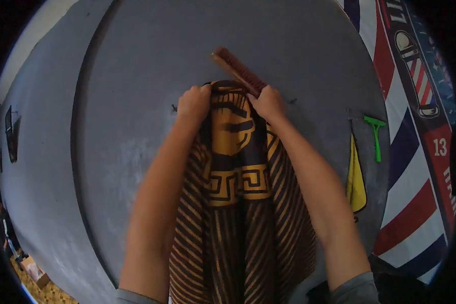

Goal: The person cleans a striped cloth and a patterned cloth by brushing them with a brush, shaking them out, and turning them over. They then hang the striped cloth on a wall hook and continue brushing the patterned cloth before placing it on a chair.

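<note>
In the head view, both bare arms reach forward to a grey wall point(137, 101) and hold a black and gold cloth point(238, 202) against it. The left hand point(193, 104) has its fingers curled tight over the cloth's upper left corner. The right hand point(268, 104) is clenched the same way on the upper right corner, so the top edge is bunched between the two fists.

The cloth's long axis runs straight up and down the picture. Its top edge is at the hands, and the rest falls between the forearms and out of the bottom of the frame. Near the top it carries a gold round motif, with a gold key-pattern band below that and slanting gold stripes lower down.

A brown brush point(237, 68) lies slanted on the wall, its long axis running from upper left down to the right hand, which it touches. Whether those fingers also grip it cannot be told.

Well to the right, a green tool point(376, 137) hangs upright with its head at the top. A yellow piece point(356, 177) is just below and beside it. A striped banner point(420, 101) in red, white and blue covers the far right.
</note>
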Available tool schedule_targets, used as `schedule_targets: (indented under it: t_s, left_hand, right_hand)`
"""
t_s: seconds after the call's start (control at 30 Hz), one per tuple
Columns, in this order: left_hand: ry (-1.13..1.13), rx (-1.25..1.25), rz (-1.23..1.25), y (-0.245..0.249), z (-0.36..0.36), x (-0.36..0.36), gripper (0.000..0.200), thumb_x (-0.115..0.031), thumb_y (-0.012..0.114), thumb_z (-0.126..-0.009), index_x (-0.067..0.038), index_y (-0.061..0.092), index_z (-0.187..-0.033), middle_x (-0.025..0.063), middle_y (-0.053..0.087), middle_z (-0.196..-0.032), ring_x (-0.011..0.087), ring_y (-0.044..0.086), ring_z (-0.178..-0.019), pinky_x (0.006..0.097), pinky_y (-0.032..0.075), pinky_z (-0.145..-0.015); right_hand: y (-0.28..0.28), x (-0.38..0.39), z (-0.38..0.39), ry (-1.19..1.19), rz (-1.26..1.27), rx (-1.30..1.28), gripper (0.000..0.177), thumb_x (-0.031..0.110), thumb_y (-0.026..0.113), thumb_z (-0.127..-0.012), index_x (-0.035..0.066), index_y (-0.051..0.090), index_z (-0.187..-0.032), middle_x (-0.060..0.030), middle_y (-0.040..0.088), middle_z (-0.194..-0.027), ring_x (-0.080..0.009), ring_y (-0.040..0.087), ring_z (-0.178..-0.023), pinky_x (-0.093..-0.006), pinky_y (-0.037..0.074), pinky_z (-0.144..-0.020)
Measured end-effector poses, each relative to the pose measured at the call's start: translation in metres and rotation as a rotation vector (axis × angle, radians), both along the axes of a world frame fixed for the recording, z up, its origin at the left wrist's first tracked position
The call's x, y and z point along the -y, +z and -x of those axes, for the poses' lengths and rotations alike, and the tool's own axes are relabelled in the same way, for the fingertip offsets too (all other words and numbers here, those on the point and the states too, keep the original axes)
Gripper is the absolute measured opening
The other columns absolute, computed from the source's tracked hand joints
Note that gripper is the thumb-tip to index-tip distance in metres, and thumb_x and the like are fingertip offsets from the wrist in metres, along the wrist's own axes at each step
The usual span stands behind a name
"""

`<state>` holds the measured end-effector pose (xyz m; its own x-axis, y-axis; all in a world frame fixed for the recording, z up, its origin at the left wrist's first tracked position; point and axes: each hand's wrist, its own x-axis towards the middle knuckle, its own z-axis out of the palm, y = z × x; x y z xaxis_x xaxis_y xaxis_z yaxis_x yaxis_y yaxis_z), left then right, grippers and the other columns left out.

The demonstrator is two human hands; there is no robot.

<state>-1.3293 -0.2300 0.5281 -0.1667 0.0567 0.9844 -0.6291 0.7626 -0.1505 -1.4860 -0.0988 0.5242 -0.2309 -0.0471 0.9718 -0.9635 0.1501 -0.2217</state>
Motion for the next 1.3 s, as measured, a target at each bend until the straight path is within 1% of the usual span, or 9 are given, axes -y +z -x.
schedule_targets:
  t_s: [0.37,0.47,0.67,0.7,0.77,0.87,1.03,1.13,1.3]
  left_hand:
    - [-0.092,-0.074,-0.353,0.004,0.011,-0.006,0.040,-0.034,0.047,-0.089,0.001,0.063,-0.098,0.0242,0.063,-0.101,0.0406,0.061,-0.096,0.0475,0.049,-0.084]
    - [-0.134,0.028,-0.386,-0.004,0.017,0.003,0.042,-0.035,0.047,-0.090,0.002,0.062,-0.100,0.0267,0.061,-0.103,0.0439,0.058,-0.097,0.0479,0.048,-0.084]
    - [-0.491,0.088,-0.555,-0.041,0.023,-0.014,0.047,-0.035,0.039,-0.095,0.006,0.058,-0.104,0.0318,0.056,-0.108,0.0480,0.051,-0.104,0.0482,0.042,-0.088]
    - [-0.619,0.036,-0.494,-0.056,0.029,-0.016,0.048,-0.036,0.037,-0.096,0.007,0.056,-0.108,0.0312,0.056,-0.109,0.0464,0.051,-0.106,0.0465,0.042,-0.090]
    - [-0.863,-0.079,-0.369,-0.095,0.038,-0.017,0.050,-0.037,0.034,-0.098,0.007,0.052,-0.115,0.0300,0.056,-0.112,0.0433,0.051,-0.110,0.0433,0.040,-0.093]
    - [-1.239,0.029,-0.662,-0.131,0.031,-0.023,0.054,-0.040,0.031,-0.100,0.003,0.043,-0.129,0.0252,0.056,-0.118,0.0374,0.050,-0.117,0.0388,0.037,-0.097]
    - [-0.977,0.035,-0.675,-0.223,0.018,-0.056,0.056,-0.036,0.038,-0.099,-0.002,0.028,-0.142,0.0223,0.052,-0.127,0.0325,0.046,-0.124,0.0362,0.035,-0.100]
    - [-0.955,0.007,-0.541,-0.279,0.024,-0.064,0.060,-0.032,0.044,-0.097,-0.002,0.022,-0.144,0.0240,0.041,-0.137,0.0326,0.040,-0.129,0.0376,0.034,-0.102]
    - [-0.906,0.049,-0.780,-0.383,0.023,-0.073,0.068,-0.025,0.056,-0.090,0.000,0.021,-0.143,0.0281,0.033,-0.140,0.0389,0.037,-0.129,0.0417,0.034,-0.102]
  right_hand:
    - [0.021,0.014,0.010,0.118,-0.139,0.245,0.056,0.041,0.069,-0.075,-0.002,0.061,-0.108,-0.0219,0.063,-0.109,-0.0361,0.061,-0.102,-0.0414,0.049,-0.085]
    - [0.013,0.016,0.010,0.261,-0.121,0.239,0.053,0.034,0.064,-0.078,-0.011,0.059,-0.106,-0.0221,0.065,-0.099,-0.0311,0.063,-0.096,-0.0372,0.048,-0.082]
    - [-0.031,0.030,0.008,0.636,-0.206,0.336,0.043,0.028,0.059,-0.084,-0.009,0.059,-0.105,-0.0124,0.065,-0.097,-0.0197,0.062,-0.085,-0.0342,0.048,-0.076]
    - [-0.042,0.007,-0.014,0.480,-0.357,0.351,0.038,0.026,0.054,-0.087,-0.008,0.059,-0.105,-0.0084,0.063,-0.092,-0.0147,0.057,-0.080,-0.0315,0.046,-0.071]
    - [-0.076,0.010,-0.022,0.700,-0.354,0.354,0.036,0.024,0.052,-0.088,-0.007,0.058,-0.106,-0.0077,0.062,-0.089,-0.0144,0.056,-0.078,-0.0310,0.045,-0.070]
    - [-0.123,0.018,-0.012,0.722,-0.427,0.316,0.032,0.020,0.051,-0.087,-0.006,0.057,-0.104,-0.0095,0.063,-0.087,-0.0178,0.058,-0.076,-0.0335,0.046,-0.069]
    - [-0.208,-0.001,-0.010,0.373,-0.572,0.165,0.030,0.014,0.057,-0.082,-0.008,0.055,-0.102,-0.0238,0.064,-0.087,-0.0343,0.063,-0.080,-0.0406,0.048,-0.069]
    - [-0.252,0.008,-0.009,0.213,-0.637,0.092,0.021,0.013,0.067,-0.075,-0.007,0.062,-0.081,-0.0270,0.063,-0.082,-0.0399,0.063,-0.080,-0.0439,0.052,-0.069]
    - [-0.329,0.003,-0.014,0.276,-0.497,0.014,0.051,0.009,0.065,-0.073,0.001,0.048,-0.121,-0.0262,0.060,-0.091,-0.0412,0.061,-0.073,-0.0462,0.050,-0.064]
